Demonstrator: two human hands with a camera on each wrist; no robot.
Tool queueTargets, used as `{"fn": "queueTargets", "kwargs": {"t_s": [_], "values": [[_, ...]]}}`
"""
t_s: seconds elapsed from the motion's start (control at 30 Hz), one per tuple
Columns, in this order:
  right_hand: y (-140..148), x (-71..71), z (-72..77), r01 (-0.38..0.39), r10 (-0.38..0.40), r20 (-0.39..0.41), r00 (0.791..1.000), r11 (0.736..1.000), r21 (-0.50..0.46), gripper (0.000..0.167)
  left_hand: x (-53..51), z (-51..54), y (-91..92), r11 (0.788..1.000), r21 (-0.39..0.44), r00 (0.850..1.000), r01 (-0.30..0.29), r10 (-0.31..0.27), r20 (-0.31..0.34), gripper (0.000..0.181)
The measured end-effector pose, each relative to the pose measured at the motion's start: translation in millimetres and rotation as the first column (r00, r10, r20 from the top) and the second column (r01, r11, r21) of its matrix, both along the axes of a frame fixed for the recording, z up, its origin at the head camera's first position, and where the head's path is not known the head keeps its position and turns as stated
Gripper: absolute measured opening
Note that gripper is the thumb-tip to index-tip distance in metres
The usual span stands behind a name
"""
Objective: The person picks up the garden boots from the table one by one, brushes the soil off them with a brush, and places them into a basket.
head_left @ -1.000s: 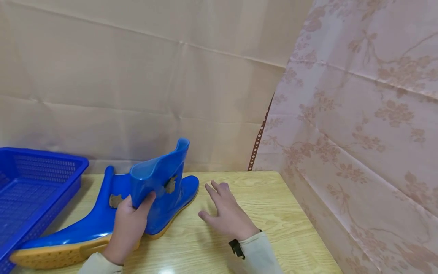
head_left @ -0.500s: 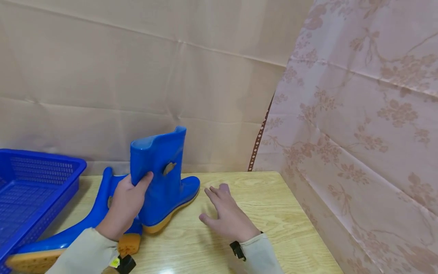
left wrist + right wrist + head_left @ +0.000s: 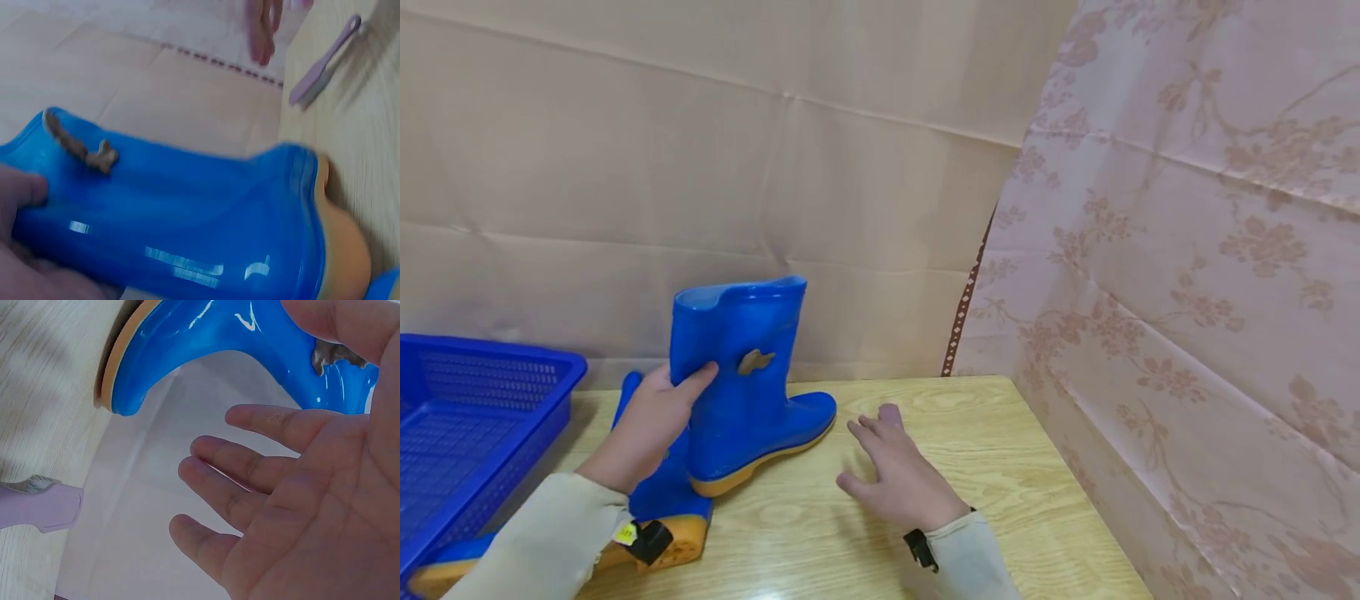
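A: What is sitting at the far left?

B: A blue basket (image 3: pixel 490 377), its walls showing rows of small slots. Just beside it, a lying boot (image 3: pixel 662 490) is resting on its side on the table (image 3: pixel 1000 450). A sleeve (image 3: pixel 542 533) is partly hiding it, but its yellow-orange heel (image 3: pixel 683 535) is showing.

A: And the left hand (image 3: pixel 651 421)?

B: It is gripping the upper shaft of a standing boot (image 3: pixel 745 408), the thumb pressing on the near face and the other fingers hiding behind.

A: How is that boot looking?

B: Bright blue and glossy, with pale glints showing in the left wrist view. It is standing nearly upright towards the table's far edge, its mouth facing up and its toe pointing right. A yellow-orange sole (image 3: pixel 722 484) is running underneath; I cannot tell whether all of it is touching the table.

A: Any marks?

B: 1 ragged brown patch (image 3: pixel 756 361) is clinging to the shaft, looking rough and thick.

A: And farther right?

B: The right hand (image 3: pixel 902 475) is hovering near the toe, fingers spreading loosely apart. Past them, a mauve brush (image 3: pixel 40 507) is lying near the far edge. A floral cloth (image 3: pixel 1187 250) is hanging along the right edge.
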State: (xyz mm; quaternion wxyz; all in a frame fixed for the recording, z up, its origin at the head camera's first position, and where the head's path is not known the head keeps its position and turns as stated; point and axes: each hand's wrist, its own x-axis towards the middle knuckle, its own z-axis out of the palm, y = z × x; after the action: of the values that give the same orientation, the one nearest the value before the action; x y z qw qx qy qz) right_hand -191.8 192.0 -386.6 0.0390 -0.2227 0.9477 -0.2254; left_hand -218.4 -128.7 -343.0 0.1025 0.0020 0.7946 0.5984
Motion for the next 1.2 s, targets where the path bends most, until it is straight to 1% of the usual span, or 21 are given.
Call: {"fn": "queueTargets", "kwargs": {"t_s": [0.1,0.2,0.27,0.37,0.43,0.53,0.6,0.77,0.83,0.9,0.97,1.0,1.07,1.1,1.13,1.2], "values": [[-2,-0.1,-0.1,-0.006,0.006,0.002,1.0,1.0,0.011,0.073,-2.8,-6.9,-15.2,1.0,-0.016,1.0,0.017,-0.017,0.003,0.096],[-3,0.1,-0.8,-0.011,0.01,0.006,1.0,1.0,0.015,0.072,-3.3,-12.5,-27.4,0.999,-0.031,1.0,0.01,-0.01,-0.013,0.1],[-2,-0.2,-0.9,-0.008,0.008,0.01,1.0,1.0,0.019,0.071,-3.1,-16.3,-33.9,1.0,-0.015,1.0,0.004,-0.004,-0.029,0.101],[-2,-0.9,-0.3,0.0,-0.001,0.019,1.0,1.0,0.026,0.071,-1.7,-21.1,-41.6,0.999,0.035,0.997,0.022,-0.02,-0.07,0.096],[-2,-1.9,-0.3,0.003,-0.004,0.024,1.0,1.0,0.027,0.071,-0.8,-23.7,-43.8,0.996,0.07,0.995,0.049,-0.042,-0.095,0.092],[-1,-3.4,-1.0,0.004,-0.004,0.031,1.0,1.0,0.025,0.071,0.9,-25.6,-43.1,0.994,0.077,0.991,0.081,-0.072,-0.113,0.087],[0,-3.7,-1.2,0.006,-0.007,0.029,1.0,1.0,0.027,0.071,2.4,-26.5,-41.5,0.993,0.076,0.99,0.091,-0.082,-0.115,0.085],[0,-2.3,0.8,0.02,-0.021,0.031,0.999,0.999,0.037,0.067,6.9,-31.3,-42.3,0.994,0.078,0.986,0.082,-0.069,-0.154,0.082],[0,-1.7,2.0,0.021,-0.023,0.043,0.999,0.999,0.036,0.066,7.4,-34.4,-44.6,0.994,0.091,0.983,0.057,-0.04,-0.182,0.072],[1,-0.9,3.7,0.024,-0.025,0.058,0.998,0.999,0.029,0.066,7.2,-37.7,-48.4,0.995,0.095,0.976,0.039,-0.018,-0.217,0.06],[4,-1.4,4.4,0.025,-0.026,0.062,0.998,0.999,0.025,0.066,7.1,-39.4,-50.8,0.992,0.116,0.972,0.048,-0.019,-0.233,0.057],[5,-2.1,4.6,0.024,-0.025,0.058,0.998,0.999,0.021,0.066,7.3,-39.9,-51.1,0.991,0.125,0.972,0.05,-0.02,-0.233,0.056],[11,-4.3,4.5,0.024,-0.024,0.04,0.999,1.0,0.012,0.064,8.7,-38.7,-50.8,0.99,0.118,0.973,0.072,-0.044,-0.226,0.067],[13,-6.0,4.2,0.018,-0.019,0.025,1.0,1.0,0.018,0.061,9.2,-37.5,-49.4,0.989,0.122,0.975,0.086,-0.058,-0.215,0.07],[16,-7.6,4.2,0.018,-0.018,0.007,1.0,1.0,0.02,0.052,10.3,-35.9,-47.8,0.988,0.119,0.977,0.098,-0.072,-0.203,0.074],[21,-10.2,4.3,0.035,-0.034,-0.031,0.999,0.999,0.025,0.033,11.5,-33.3,-44.0,0.989,0.106,0.979,0.105,-0.084,-0.184,0.074]]}}
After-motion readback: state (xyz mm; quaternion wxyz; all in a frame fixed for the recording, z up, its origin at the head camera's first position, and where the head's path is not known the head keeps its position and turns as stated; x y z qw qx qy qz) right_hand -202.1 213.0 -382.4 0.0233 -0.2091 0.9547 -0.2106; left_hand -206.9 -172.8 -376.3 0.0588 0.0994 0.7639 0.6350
